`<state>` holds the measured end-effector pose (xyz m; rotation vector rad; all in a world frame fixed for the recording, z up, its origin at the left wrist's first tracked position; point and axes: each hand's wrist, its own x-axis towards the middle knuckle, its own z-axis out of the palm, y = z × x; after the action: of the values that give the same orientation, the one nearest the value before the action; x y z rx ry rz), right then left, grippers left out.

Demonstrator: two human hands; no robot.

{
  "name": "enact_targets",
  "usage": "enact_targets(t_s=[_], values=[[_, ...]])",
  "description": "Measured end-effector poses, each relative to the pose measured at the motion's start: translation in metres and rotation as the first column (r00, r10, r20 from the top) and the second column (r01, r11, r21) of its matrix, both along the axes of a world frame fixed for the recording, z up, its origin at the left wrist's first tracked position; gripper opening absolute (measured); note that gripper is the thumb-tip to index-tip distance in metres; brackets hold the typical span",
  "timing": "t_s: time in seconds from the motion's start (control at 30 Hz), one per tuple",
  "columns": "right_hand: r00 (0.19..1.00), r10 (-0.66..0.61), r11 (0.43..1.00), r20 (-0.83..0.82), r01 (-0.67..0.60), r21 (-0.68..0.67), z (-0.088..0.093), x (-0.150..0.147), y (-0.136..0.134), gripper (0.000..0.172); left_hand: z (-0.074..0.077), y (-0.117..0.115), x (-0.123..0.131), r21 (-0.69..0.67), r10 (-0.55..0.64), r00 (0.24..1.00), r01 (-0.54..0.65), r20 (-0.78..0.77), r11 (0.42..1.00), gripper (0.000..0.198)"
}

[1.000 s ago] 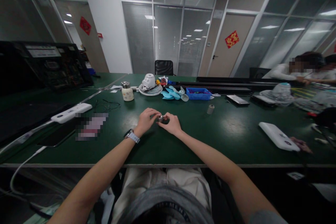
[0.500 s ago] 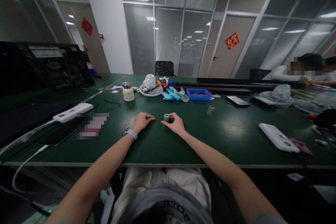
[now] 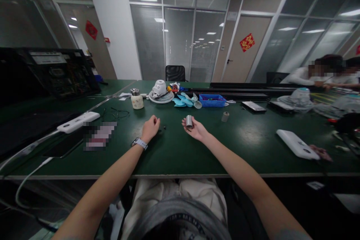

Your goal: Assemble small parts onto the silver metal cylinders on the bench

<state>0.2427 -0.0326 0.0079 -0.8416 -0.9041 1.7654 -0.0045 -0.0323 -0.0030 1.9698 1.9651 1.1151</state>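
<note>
A silver metal cylinder [image 3: 189, 121] lies in my right hand [image 3: 197, 129], which is turned palm up with its fingers curled around the part. To the left, my left hand [image 3: 151, 126] is just above the green table [image 3: 168, 157], its fingers curled together in a pinch; what they hold, if anything, is too small to name. A tiny dark piece [image 3: 164, 127] sits on the table just right of my left hand. Another grey metal cylinder [image 3: 225, 116] stands farther right.
Behind the hands are a cream bottle [image 3: 137, 101], a white fan part [image 3: 161, 93], light-blue fan blades [image 3: 184, 100] and a blue tray [image 3: 212, 101]. White power banks [image 3: 298, 144] lie on both sides. An open computer case [image 3: 62, 71] stands left. People sit far right.
My right hand has lifted the cylinder, moved it right and turned palm up. My left hand's fingers have curled in. A tiny dark piece now shows on the table between the hands.
</note>
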Motion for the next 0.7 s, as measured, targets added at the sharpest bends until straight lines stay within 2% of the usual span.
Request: enact_targets(t_s=[0.13,0.23,0.3,0.47,0.7], values=[[0.998,0.032,0.998,-0.045,-0.034,-0.058,0.0010,-0.0012,-0.0022,0.040,0.0014,-0.0019,0.0002,0.018,-0.005,1.000,0.005,0.008,1.000,0.020],[0.999,0.025,0.994,-0.029,-0.028,-0.102,-0.0013,-0.0037,-0.0025,0.035,0.0020,-0.0026,0.0007,0.027,-0.003,1.000,0.003,0.018,1.000,0.016],[0.999,0.030,0.997,0.009,-0.030,-0.074,-0.0032,-0.0038,-0.0021,0.032,0.0021,-0.0027,0.0009,0.029,-0.004,1.000,0.004,0.017,1.000,0.015],[0.996,0.056,0.998,0.075,-0.059,0.029,-0.0045,-0.0010,-0.0008,0.038,0.0022,-0.0033,0.0009,0.025,-0.002,1.000,0.002,0.014,1.000,0.014],[0.990,0.091,0.987,-0.111,-0.105,-0.124,0.0003,0.0003,-0.0025,0.039,0.0007,-0.0019,0.0006,0.044,-0.012,1.000,0.011,0.028,0.999,0.011]])
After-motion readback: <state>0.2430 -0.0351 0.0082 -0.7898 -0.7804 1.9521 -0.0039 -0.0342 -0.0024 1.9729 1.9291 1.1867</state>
